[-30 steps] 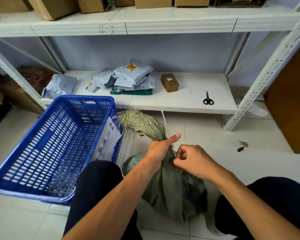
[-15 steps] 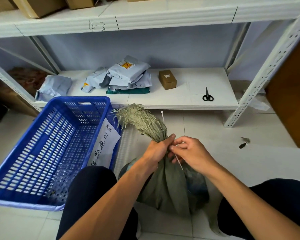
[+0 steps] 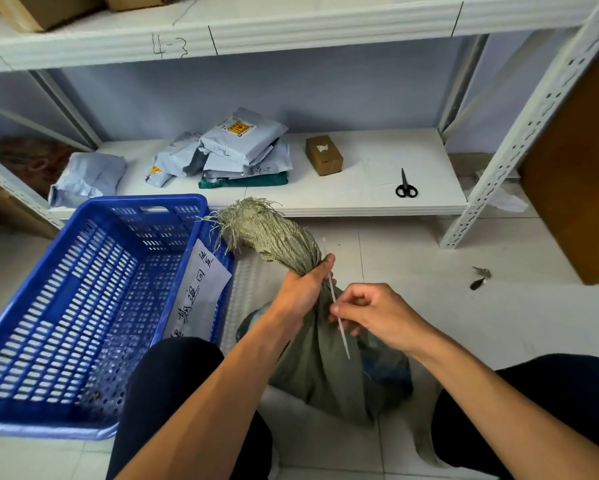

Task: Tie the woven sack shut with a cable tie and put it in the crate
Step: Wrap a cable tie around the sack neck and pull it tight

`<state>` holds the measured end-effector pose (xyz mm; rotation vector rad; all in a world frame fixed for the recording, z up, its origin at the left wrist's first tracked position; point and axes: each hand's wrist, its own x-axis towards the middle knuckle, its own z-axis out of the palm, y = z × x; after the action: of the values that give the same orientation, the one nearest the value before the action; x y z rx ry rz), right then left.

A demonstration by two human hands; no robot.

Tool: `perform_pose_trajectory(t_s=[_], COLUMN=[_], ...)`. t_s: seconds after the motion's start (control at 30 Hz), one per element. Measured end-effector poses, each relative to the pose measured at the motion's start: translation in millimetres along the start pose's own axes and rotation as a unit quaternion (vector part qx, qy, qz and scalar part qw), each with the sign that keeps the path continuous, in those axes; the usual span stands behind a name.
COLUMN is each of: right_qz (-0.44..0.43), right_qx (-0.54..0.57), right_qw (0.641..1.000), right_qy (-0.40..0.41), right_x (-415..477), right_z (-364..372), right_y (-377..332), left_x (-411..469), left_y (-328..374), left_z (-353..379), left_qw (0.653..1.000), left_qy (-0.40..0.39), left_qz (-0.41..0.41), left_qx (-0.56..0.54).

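Tiled floor (image 3: pixel 429 306) carries blue crate (image 3: pixel 135 201) and woven sack (image 3: pixel 312 368).

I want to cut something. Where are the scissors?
In the head view, the scissors lie on the low white shelf, right of the small brown box.

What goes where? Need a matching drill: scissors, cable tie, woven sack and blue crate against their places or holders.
Things:
1 scissors
2 cable tie
3 woven sack
4 blue crate

Places:
A neck gripped by left hand
B on floor, to the person's left
C on lower shelf
D pinched by right hand

Pairs: 1-C, 2-D, 3-A, 4-B
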<state>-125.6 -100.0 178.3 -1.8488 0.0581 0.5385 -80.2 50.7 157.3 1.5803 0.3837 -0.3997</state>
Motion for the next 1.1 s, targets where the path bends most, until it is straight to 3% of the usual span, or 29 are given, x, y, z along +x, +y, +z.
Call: perform_pose_trajectory(t_s=[0.2, 0.53, 0.8, 1.1], right_qz=[-0.011, 0.018, 0.012, 0.045], right_qx=[0.0, 0.054, 0.097, 0.169], right_qw=[1.0, 0.998, 0.989, 0.979], right_qy=[0.011, -0.041, 0.11, 0.108], right_x=[-1.1, -2.5, 5.1, 20.9], right_z=[-2.0, 3.2, -0.1, -2.3], right_y=[0.7, -0.9, -3.2, -6.5], left_x=[-0.6, -3.9, -10.9, -11.4], left_y=[0.7, 2.5, 3.4, 2.2], left_z=[0.7, -3.9, -3.1, -7.1], left_qw=[1.0, 1.0, 1.0, 0.992], left_qy=[-0.008, -0.003, -0.01, -0.096], left_qz=[0.013, -0.002, 0.016, 0.058], left_qx=[0.0, 0.005, 0.02, 0.064])
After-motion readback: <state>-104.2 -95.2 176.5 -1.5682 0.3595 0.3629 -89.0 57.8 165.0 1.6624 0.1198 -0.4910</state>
